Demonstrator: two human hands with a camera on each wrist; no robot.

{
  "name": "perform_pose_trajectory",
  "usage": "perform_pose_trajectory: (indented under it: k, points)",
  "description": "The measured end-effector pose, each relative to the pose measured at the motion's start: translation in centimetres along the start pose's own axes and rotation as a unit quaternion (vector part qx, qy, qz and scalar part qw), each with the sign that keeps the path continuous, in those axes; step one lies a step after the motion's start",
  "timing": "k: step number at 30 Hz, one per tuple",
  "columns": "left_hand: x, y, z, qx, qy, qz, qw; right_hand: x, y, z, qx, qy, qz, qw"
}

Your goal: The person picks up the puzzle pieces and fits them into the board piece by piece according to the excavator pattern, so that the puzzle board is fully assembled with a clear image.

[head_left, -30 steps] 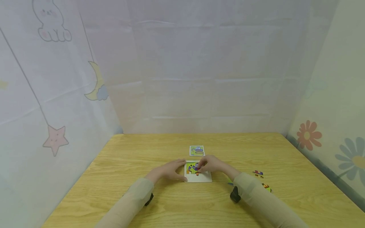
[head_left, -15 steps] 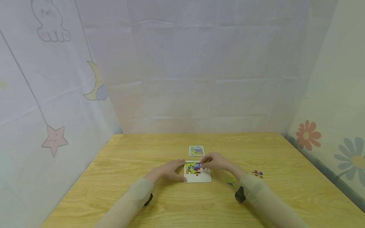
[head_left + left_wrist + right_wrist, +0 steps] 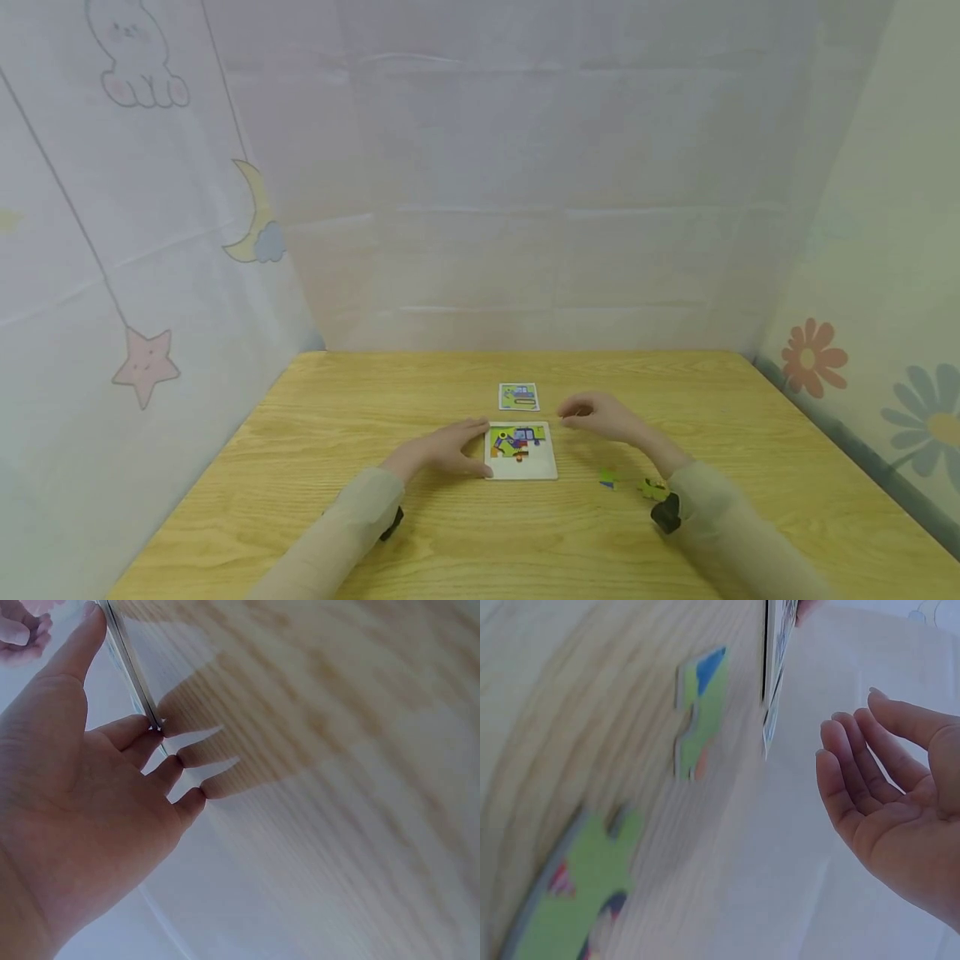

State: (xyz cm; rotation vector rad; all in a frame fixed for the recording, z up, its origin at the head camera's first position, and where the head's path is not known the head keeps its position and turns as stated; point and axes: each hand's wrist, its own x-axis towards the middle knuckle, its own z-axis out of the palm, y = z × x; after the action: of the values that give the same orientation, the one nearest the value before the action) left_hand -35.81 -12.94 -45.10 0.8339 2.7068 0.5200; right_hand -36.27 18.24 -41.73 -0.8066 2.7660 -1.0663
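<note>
A white puzzle board (image 3: pixel 522 469) lies on the table, with joined pieces (image 3: pixel 510 442) of a vehicle picture across its upper part. Along the board's left edge rests my left hand (image 3: pixel 448 448), thumb at the near corner and fingertips at the far one. In the left wrist view, that edge (image 3: pixel 135 671) runs between the thumb and the index finger. My right hand (image 3: pixel 603 417) hovers right of the board, fingers loosely bent and nothing in them. The right wrist view shows this empty right hand (image 3: pixel 900 772) beside a green-and-blue puzzle piece (image 3: pixel 711 694) on the table.
Behind the board lies a small picture card (image 3: pixel 518 397) of a blue vehicle. Two loose pieces are right of the board: a small green one (image 3: pixel 608 479) and a larger green one (image 3: pixel 652 488) near the right wrist. Printed fabric walls (image 3: pixel 465 250) enclose the table.
My right hand has let go of a puzzle piece at the board's upper right and drawn back to the right. The left hand has stayed put.
</note>
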Motion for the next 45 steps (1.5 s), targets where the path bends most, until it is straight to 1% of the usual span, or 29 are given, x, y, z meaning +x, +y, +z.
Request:
perform_pose_trajectory:
  k: [4, 10, 16, 22, 28, 35, 42, 45]
  points:
    - [0.0, 0.0, 0.0, -0.003, -0.001, 0.001, 1.0, -1.2, 0.6, -1.2, -0.009, 0.01, 0.003, 0.9999]
    - [-0.1, 0.1, 0.0, -0.005, -0.002, 0.003, 1.0, -2.7, 1.8, -2.8, -0.007, 0.018, 0.023, 0.9995]
    - [0.0, 0.2, 0.1, -0.002, -0.004, 0.008, 1.0, -4.1, 3.0, -4.0, -0.007, 0.026, 0.024, 0.9993]
    - [0.1, 0.2, 0.2, 0.0, -0.007, 0.012, 0.9999, -5.5, 4.3, -5.0, -0.03, 0.037, 0.029, 0.9985]
    - [0.2, 0.3, 0.1, 0.0, -0.005, 0.013, 0.9999, -7.0, 4.9, -5.9, -0.054, 0.051, 0.029, 0.9968]
    - [-0.1, 0.5, -0.2, -0.005, -0.005, 0.013, 0.9999, -8.3, 5.7, -6.4, -0.051, 0.055, 0.059, 0.9955]
    - [-0.3, 0.5, -0.3, -0.003, -0.006, 0.01, 0.9999, -9.1, 6.3, -6.9, -0.052, 0.054, 0.053, 0.9958]
    - [-0.5, 0.6, -0.3, -0.011, -0.006, 0.012, 0.9999, -9.4, 6.6, -7.2, -0.05, 0.051, 0.059, 0.9958]
